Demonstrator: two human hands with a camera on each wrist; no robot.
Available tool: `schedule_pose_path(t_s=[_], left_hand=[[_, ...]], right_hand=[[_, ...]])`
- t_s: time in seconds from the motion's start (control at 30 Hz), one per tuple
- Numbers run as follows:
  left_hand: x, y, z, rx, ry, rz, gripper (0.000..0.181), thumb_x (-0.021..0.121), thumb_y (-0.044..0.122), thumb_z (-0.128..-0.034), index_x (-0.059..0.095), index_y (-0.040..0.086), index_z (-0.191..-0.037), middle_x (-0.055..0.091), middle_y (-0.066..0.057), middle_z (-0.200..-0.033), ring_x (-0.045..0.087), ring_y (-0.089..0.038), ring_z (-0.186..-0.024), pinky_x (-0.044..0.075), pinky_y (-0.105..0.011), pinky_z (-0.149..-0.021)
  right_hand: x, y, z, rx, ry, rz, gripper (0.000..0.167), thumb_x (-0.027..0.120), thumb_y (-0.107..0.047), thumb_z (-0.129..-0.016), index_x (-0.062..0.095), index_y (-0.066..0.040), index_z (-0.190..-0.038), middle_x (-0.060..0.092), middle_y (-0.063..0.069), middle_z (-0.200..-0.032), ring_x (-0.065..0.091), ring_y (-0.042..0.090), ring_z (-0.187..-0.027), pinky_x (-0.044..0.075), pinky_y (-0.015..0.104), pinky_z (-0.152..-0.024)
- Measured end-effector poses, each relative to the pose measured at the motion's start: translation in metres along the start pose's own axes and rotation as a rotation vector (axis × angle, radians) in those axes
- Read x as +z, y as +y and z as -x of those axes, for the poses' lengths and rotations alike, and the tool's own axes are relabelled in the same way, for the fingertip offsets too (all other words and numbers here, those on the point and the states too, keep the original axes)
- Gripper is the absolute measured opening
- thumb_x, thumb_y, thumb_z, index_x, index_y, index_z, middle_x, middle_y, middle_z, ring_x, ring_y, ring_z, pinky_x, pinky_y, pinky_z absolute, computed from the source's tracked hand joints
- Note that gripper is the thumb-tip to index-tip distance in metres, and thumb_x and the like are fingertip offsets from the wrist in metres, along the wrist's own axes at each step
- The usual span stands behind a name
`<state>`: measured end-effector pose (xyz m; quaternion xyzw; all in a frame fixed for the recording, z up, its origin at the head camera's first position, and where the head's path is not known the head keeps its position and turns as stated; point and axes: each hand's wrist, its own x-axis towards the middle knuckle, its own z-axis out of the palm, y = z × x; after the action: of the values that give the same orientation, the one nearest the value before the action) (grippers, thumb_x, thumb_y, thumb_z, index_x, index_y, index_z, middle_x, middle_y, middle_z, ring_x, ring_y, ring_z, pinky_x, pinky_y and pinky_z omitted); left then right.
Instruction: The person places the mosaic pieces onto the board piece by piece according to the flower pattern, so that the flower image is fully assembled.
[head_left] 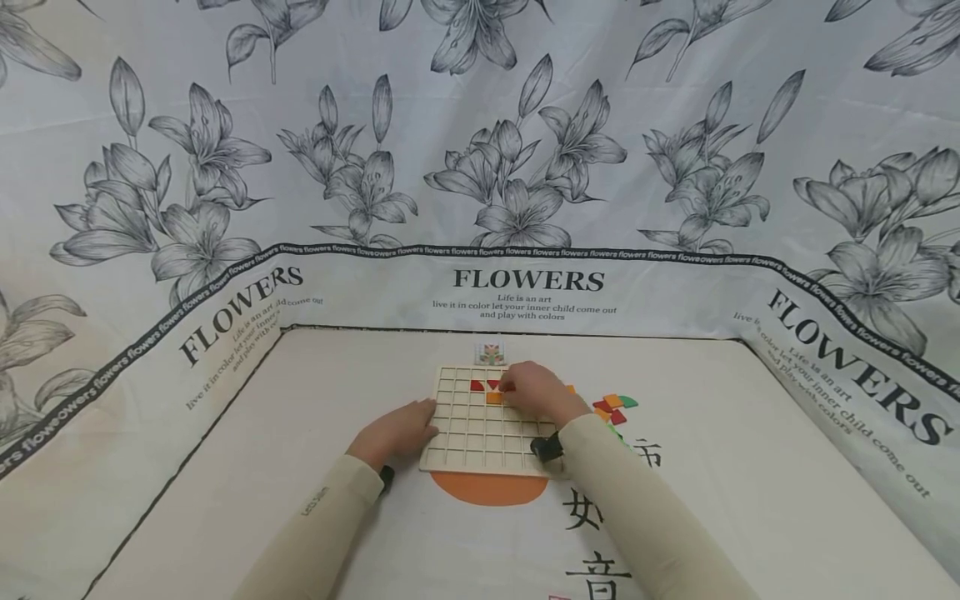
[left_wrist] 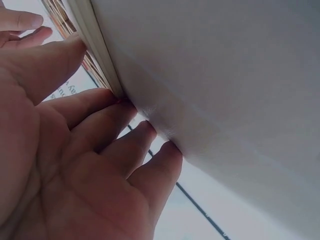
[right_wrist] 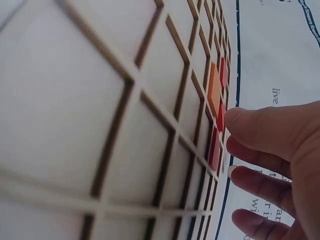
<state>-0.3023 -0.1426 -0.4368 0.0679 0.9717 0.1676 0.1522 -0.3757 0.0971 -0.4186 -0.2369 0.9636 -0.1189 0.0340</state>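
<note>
A pale wooden grid board (head_left: pixel 465 433) lies on the table. My left hand (head_left: pixel 397 429) touches its left edge; in the left wrist view, the thumb and fingers (left_wrist: pixel 155 175) rest along the board's side. My right hand (head_left: pixel 543 392) is over the upper right part of the grid. Its thumb (right_wrist: pixel 245 122) appears to touch a red tile (right_wrist: pixel 221 118), and I see nothing between its fingers. A red quarter-round tile (head_left: pixel 477 386), a red triangular tile (head_left: pixel 492 384) and an orange tile (head_left: pixel 494 398) sit in cells. Part of the grid is hidden by this hand.
A small patterned card (head_left: pixel 491 354) lies beyond the board's far edge. Loose red, orange and green tiles (head_left: pixel 613 408) are to the right, partly behind the right arm. Flower-printed cloth (head_left: pixel 525 292) walls the table's back and sides.
</note>
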Motion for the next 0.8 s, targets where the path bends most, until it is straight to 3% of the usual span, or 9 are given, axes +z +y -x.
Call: schedule_pose_path(t_s=[0.17, 0.4, 0.8], left_hand=[[0.001, -0.001, -0.001, -0.007, 0.006, 0.009, 0.061, 0.05, 0.031, -0.1006, 0.029, 0.007, -0.152, 0.032, -0.008, -0.158, 0.027, -0.025, -0.148, 0.026, -0.042, -0.122], [0.002, -0.002, -0.004, -0.014, 0.014, 0.021, 0.061, 0.053, 0.032, -0.0994, 0.031, 0.009, -0.152, 0.034, -0.007, -0.157, 0.028, -0.025, -0.147, 0.027, -0.043, -0.122], [0.001, -0.001, 0.001, -0.009, 0.022, 0.046, 0.061, 0.054, 0.031, -0.0989, 0.033, 0.008, -0.151, 0.036, -0.008, -0.156, 0.031, -0.027, -0.146, 0.028, -0.045, -0.121]], right_hand=[[-0.009, 0.012, 0.001, 0.017, 0.01, 0.006, 0.014, 0.064, -0.018, -0.092, 0.075, -0.017, -0.102, 0.07, 0.0, -0.107, 0.061, 0.02, -0.101, 0.052, 0.04, -0.095], [-0.024, 0.033, 0.01, 0.014, 0.02, 0.039, 0.02, 0.063, -0.013, -0.093, 0.072, -0.012, -0.111, 0.07, 0.004, -0.114, 0.062, 0.026, -0.114, 0.052, 0.043, -0.097], [-0.033, 0.068, 0.02, 0.165, -0.034, -0.036, 0.03, 0.059, -0.006, -0.091, 0.069, -0.013, -0.118, 0.064, 0.007, -0.127, 0.058, 0.028, -0.118, 0.049, 0.047, -0.101]])
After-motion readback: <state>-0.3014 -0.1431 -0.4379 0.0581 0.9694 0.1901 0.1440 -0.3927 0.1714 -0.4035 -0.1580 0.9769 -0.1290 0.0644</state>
